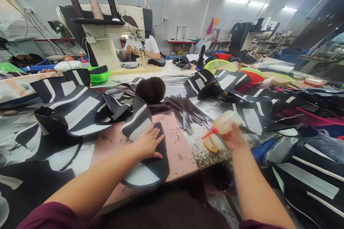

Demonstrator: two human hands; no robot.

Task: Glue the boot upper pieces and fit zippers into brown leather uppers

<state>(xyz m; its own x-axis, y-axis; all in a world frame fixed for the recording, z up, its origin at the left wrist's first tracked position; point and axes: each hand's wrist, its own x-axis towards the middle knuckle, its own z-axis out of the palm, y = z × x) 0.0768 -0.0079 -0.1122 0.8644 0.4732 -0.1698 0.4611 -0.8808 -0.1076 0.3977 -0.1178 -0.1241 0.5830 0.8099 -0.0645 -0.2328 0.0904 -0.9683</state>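
Observation:
My left hand (148,143) lies flat, fingers spread, on a black and white shoe upper piece (146,171) that rests on a pink work board (178,150). My right hand (234,137) is closed round a translucent squeeze bottle (224,123) with a red-orange nozzle pointing left towards the board. The bottle is held above the worn table edge, to the right of the piece.
Heaps of black and white striped uppers (77,109) cover the table left and right. A bundle of dark strips (185,109), orange-handled scissors (211,143) and a dark round brush (150,89) lie behind. A sewing machine (113,32), a seated person (146,48) and baskets (219,65) stand farther back.

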